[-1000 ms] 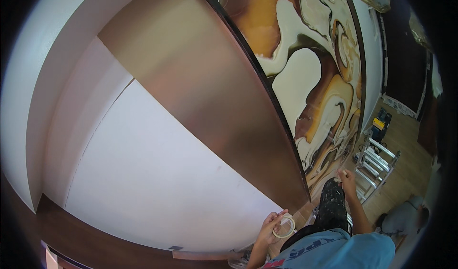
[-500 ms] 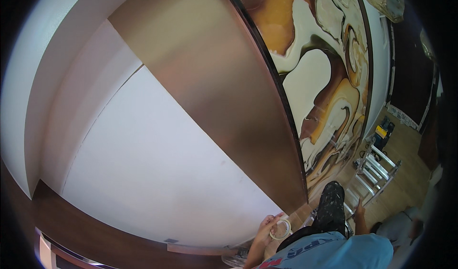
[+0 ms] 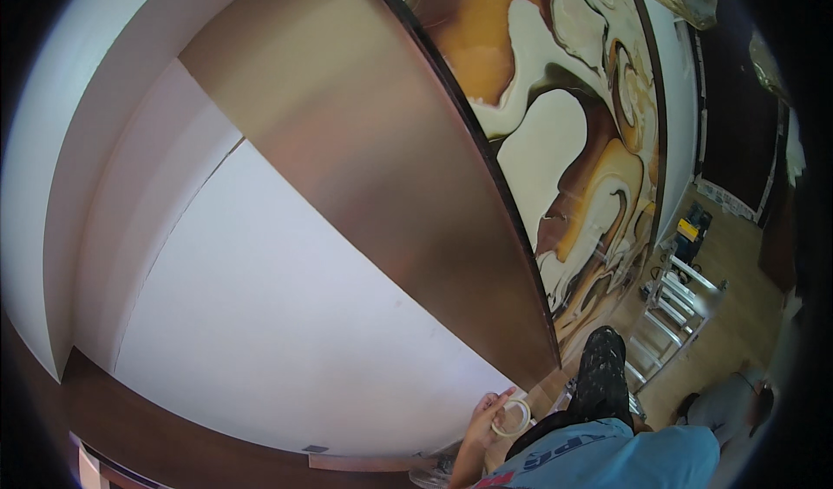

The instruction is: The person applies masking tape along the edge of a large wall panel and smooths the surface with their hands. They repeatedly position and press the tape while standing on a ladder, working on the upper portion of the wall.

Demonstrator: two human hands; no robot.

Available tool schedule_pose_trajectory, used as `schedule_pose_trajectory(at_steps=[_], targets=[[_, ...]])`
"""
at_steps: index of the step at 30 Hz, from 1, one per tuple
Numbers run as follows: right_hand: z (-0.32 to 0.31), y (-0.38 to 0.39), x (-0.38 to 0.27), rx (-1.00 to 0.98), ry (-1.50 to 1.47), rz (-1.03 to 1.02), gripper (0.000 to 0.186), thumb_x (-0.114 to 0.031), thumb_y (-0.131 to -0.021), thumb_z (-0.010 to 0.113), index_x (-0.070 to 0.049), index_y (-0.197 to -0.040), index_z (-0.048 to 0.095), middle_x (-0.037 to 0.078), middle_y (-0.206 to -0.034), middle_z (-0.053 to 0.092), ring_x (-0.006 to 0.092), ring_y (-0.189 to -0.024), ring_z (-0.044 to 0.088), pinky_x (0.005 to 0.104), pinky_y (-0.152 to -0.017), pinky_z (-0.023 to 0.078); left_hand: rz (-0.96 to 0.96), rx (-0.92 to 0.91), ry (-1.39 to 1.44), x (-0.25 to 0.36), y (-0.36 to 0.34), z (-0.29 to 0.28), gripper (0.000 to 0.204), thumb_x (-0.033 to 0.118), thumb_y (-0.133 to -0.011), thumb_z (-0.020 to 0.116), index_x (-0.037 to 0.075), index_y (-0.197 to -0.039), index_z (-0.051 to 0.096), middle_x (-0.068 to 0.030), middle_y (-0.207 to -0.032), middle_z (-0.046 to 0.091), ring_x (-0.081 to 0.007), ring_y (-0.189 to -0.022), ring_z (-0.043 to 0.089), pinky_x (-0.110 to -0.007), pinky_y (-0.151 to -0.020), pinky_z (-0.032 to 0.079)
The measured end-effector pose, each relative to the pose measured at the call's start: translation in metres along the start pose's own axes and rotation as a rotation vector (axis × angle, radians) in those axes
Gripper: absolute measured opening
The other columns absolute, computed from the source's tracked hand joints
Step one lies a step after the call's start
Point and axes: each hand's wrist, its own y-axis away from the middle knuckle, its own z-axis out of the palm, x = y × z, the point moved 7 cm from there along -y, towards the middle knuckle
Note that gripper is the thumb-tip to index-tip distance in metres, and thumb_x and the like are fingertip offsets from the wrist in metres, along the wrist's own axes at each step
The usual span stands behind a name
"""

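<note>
My left hand (image 3: 480, 420) is raised near the lower end of the white wall panel (image 3: 286, 298), with its fingers closed on a roll of masking tape (image 3: 524, 418). The fingertips are close to the seam between the white panel and the bronze-brown panel (image 3: 390, 203); I cannot tell whether they touch it. My right hand does not show; a small skin-toned patch shows beside my paint-spotted dark trouser leg (image 3: 603, 372).
An aluminium ladder (image 3: 672, 315) stands to the right. Beyond it, a dark tool with a yellow label (image 3: 690, 229) rests on the floor. A person in grey (image 3: 729, 406) is at the lower right. A glossy marbled panel (image 3: 564, 142) with a dark trim edge rises ahead.
My right hand, seen earlier by the ladder, has dropped out of sight beside my body. My view has shifted slightly. My left hand still holds the tape roll in about the same place.
</note>
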Motion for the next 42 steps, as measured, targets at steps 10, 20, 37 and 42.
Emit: schedule_pose_trajectory(at_steps=[10,20,37,42], targets=[[-0.019,0.04,0.036,-0.03,0.247,-0.073,0.057,-0.054,-0.101,0.058,0.0,-0.084,0.066,0.012,-0.073,0.065,0.0208,-0.057,0.058,0.0436,-0.044,0.042,0.004,0.043,0.025,-0.002,-0.006,0.004,0.015,0.005,-0.1,0.065,0.01,-0.089,0.056,-0.0243,-0.141,0.059,-0.005,-0.049,0.043,-0.02,-0.043,0.037],[-0.012,0.128,-0.061,-0.409,0.071,-0.65,0.043,-0.048,-0.099,0.067,-0.005,-0.101,0.069,0.004,-0.088,0.066,0.0163,-0.083,0.063,0.0341,-0.075,0.054,-0.007,0.117,-0.122,0.001,-0.003,0.021,0.019,0.01,-0.098,0.07,0.01,-0.087,0.054,-0.0044,-0.084,0.061,-0.0056,-0.048,0.042,-0.021,-0.041,0.037],[-0.014,0.201,-0.14,-0.366,0.136,-0.943,0.045,-0.024,-0.11,0.049,-0.002,-0.15,0.047,0.014,-0.136,0.06,0.0244,-0.128,0.057,0.0398,-0.11,0.044,0.113,0.058,-0.115,0.002,0.003,-0.002,0.021,0.011,-0.104,0.063,0.012,-0.091,0.046,-0.02,-0.135,0.065,-0.0005,-0.064,0.052,-0.017,-0.053,0.046],[-0.037,0.198,-0.155,-0.315,-0.026,-0.682,0.03,-0.027,-0.111,0.052,-0.001,-0.123,0.062,0.005,-0.094,0.066,0.0122,-0.076,0.062,0.0293,-0.071,0.053,0.108,0.18,-0.004,0.003,0.016,-0.021,0.019,0.009,-0.105,0.06,0.011,-0.092,0.046,-0.0225,-0.137,0.064,-0.0013,-0.05,0.04,-0.016,-0.041,0.037]])
